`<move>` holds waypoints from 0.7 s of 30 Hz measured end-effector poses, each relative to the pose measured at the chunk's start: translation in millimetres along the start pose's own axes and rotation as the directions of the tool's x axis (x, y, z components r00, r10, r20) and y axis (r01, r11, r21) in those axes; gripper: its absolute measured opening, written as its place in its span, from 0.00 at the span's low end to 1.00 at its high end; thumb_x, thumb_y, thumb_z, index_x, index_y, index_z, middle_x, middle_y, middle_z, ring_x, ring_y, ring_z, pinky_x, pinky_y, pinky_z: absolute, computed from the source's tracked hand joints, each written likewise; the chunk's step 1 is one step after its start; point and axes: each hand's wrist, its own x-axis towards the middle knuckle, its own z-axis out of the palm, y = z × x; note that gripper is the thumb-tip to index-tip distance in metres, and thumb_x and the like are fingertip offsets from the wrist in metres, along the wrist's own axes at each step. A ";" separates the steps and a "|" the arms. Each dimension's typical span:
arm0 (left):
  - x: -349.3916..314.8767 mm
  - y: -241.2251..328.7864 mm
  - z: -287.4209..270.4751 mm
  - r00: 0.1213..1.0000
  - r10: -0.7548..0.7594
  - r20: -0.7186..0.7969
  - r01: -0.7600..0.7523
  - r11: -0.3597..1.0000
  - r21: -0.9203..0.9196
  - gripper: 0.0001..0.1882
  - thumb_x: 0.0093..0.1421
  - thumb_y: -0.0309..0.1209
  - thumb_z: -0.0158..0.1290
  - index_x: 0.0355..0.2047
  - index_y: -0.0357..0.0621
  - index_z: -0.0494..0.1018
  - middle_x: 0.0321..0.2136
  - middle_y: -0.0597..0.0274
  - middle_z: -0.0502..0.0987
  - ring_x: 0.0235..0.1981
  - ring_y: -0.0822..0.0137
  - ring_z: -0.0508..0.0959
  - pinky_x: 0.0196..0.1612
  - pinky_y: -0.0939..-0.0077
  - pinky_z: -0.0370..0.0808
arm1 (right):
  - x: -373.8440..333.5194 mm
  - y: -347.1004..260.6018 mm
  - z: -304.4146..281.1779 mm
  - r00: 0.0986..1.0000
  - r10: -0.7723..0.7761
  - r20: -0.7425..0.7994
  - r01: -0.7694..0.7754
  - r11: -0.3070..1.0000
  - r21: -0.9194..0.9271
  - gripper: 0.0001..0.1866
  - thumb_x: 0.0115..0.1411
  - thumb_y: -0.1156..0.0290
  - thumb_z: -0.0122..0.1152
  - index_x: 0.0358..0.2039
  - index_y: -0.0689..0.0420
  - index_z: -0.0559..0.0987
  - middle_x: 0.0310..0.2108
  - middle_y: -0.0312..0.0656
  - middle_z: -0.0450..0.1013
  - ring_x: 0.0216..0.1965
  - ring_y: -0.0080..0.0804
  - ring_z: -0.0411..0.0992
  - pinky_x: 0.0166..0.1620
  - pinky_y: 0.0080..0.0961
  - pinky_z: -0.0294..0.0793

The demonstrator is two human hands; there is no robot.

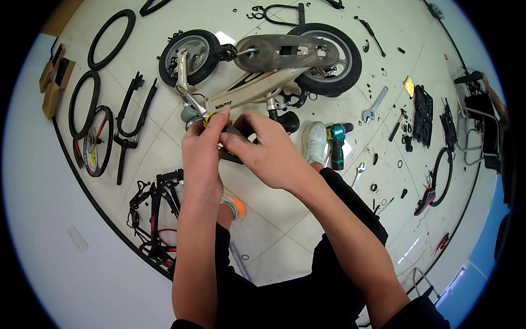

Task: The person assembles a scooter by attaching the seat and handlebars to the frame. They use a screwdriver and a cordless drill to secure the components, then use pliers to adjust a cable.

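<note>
Both of my hands are closed around a black and yellow handle (234, 132) in front of the handlebar end of a bike. My left hand (201, 151) pinches its yellow part between thumb and fingers. The thumb of my right hand (269, 151) presses on its black part, with the fingers curled behind. My fingers hide much of the piece, so its exact kind is unclear. Just beyond lies the beige bike (246, 93) on its side, both wheels attached. A rounded grey part (189, 114) sits at its handlebar, beside my left fingertips.
A teal cordless drill (337, 147) lies by my right shoe (314, 141). Farther right are an adjustable wrench (376, 105), a black tool case (422, 116) and scattered small parts. Tires (97, 64), a black fork (127, 109) and a black bike frame (155, 219) lie left.
</note>
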 end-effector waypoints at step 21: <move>-1.4 13.6 -8.8 0.999 -0.031 0.020 0.035 0.955 -0.294 0.17 0.58 0.36 0.59 0.42 0.39 0.72 0.36 0.60 0.77 0.38 0.70 0.75 0.40 0.75 0.71 | 3.8 16.0 17.9 0.969 0.083 0.232 -0.170 0.908 0.383 0.44 0.60 0.40 0.52 0.59 0.69 0.59 0.50 0.51 0.66 0.50 0.35 0.66 0.54 0.30 0.64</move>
